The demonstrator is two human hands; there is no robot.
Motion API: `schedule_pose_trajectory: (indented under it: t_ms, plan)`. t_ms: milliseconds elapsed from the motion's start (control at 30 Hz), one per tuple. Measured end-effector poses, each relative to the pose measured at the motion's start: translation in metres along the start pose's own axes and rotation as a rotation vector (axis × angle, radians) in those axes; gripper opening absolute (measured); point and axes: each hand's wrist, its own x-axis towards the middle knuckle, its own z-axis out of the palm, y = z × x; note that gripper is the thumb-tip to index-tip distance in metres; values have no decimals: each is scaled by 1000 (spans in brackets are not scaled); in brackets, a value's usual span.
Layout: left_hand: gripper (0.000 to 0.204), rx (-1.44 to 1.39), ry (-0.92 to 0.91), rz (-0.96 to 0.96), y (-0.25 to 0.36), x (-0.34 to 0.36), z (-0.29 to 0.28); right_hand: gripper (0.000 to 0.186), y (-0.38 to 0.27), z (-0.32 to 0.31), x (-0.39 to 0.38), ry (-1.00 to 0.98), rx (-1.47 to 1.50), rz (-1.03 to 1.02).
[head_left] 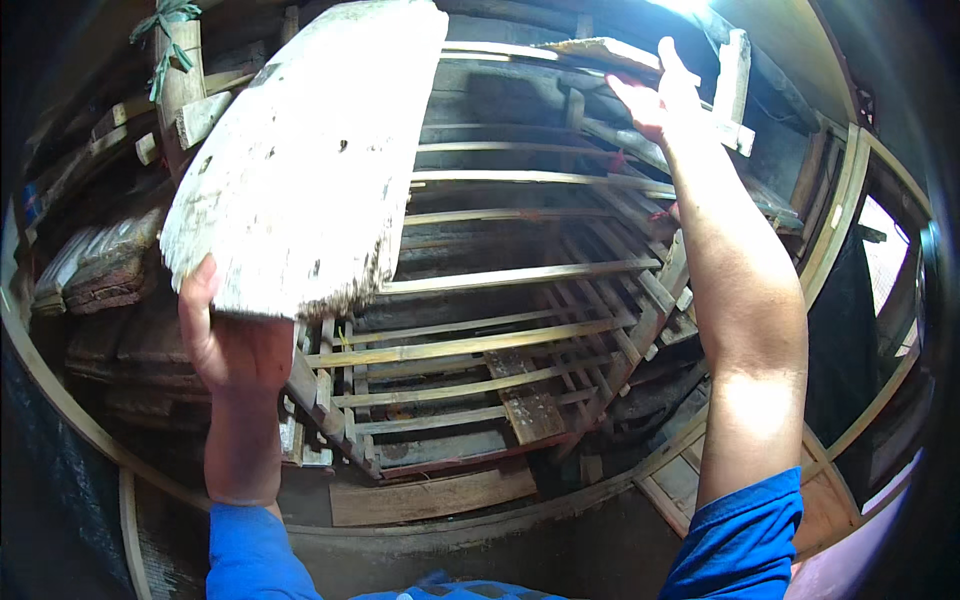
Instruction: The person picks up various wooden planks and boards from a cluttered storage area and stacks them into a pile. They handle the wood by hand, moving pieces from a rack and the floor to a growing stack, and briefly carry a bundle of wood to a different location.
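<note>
A large pale, weathered wooden board [300, 160] with a rough lower edge and small dark holes stands tilted at the upper left. My left hand [235, 345] grips its lower corner, the thumb on the near face and the fingers mostly hidden behind it. High on the right, my right hand [655, 105] is open, its thumb and fingers stretched apart. Just beside it, a flat piece of wood [605, 50] lies on the top slat of a slatted wooden rack [530, 180]. I cannot tell whether the hand touches that piece. Glare washes out much of the board.
The rack's slats run in tiers down to a short plank [525, 400] on the lower ones. A wide board [435, 497] lies below at floor level. Stacked dark slabs [110, 265] sit on the left. A post [180, 85] with a green tie rises at the upper left.
</note>
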Motion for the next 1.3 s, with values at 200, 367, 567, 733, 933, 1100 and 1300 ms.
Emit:
schedule_pose_trajectory:
  t_ms: [200,367,567,733,933,1100,1300]
  plan:
    - [64,28,124,-16,11,-54,-13,27,-2,-2,12,241,274,17]
    - [68,115,116,-41,13,-98,-16,19,8,-28,-22,3,-218,-255]
    - [60,120,-8,-69,7,-153,0,41,-14,-65,-162,-51,488,-114]
    - [51,143,-13,-197,6,-212,32,48,-29,-103,-284,61,573,32]
    - [39,201,36,-420,9,-288,74,55,-59,-151,-433,164,721,126]
    - [30,253,109,-685,7,-348,99,60,-97,-177,-535,399,664,260]
    - [19,324,217,-1098,-47,-418,101,45,-107,-180,-631,664,692,473]
